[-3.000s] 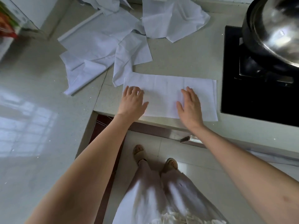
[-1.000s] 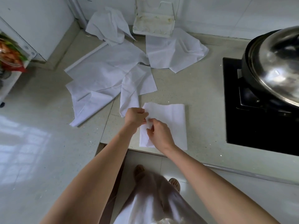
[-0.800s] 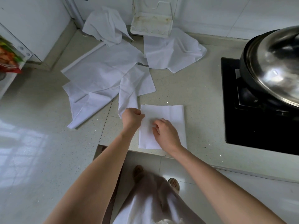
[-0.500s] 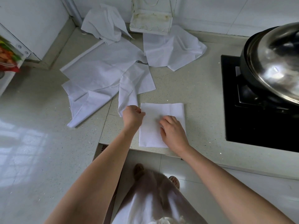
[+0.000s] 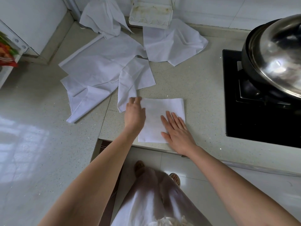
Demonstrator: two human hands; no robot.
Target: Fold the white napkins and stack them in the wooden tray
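A folded white napkin (image 5: 160, 118) lies flat on the speckled countertop (image 5: 200, 88), close to the near edge and well left of the black hob (image 5: 260, 121). The person's right hand (image 5: 176, 130) rests palm down on its right half, fingers straight and slightly fanned, the thumb out to the side near the napkin's lower edge. The left hand (image 5: 134, 111) is at the napkin's upper left corner; its fingertips are blurred, so I cannot tell whether they pinch the cloth or only touch it, though the fingers look loosely bent rather than clenched.

Just past that hand, a creased napkin (image 5: 135, 79) lies unfolded, its lower tip nearly meeting the folded one. Further left a larger heap of loose napkins (image 5: 96, 70) spreads over the counter, overlapping one another. Another crumpled napkin (image 5: 172, 44) sits behind, toward the wall, and one more (image 5: 102, 20) is bunched up in the back corner. Between those two a white plastic rack (image 5: 150, 13) stands against the tiled wall, touching the napkin beneath it.

On the hob a dark pot with a shiny steel lid (image 5: 280, 56) sits tilted. Below the counter edge, pale trousers and sandalled feet show on the floor tiles
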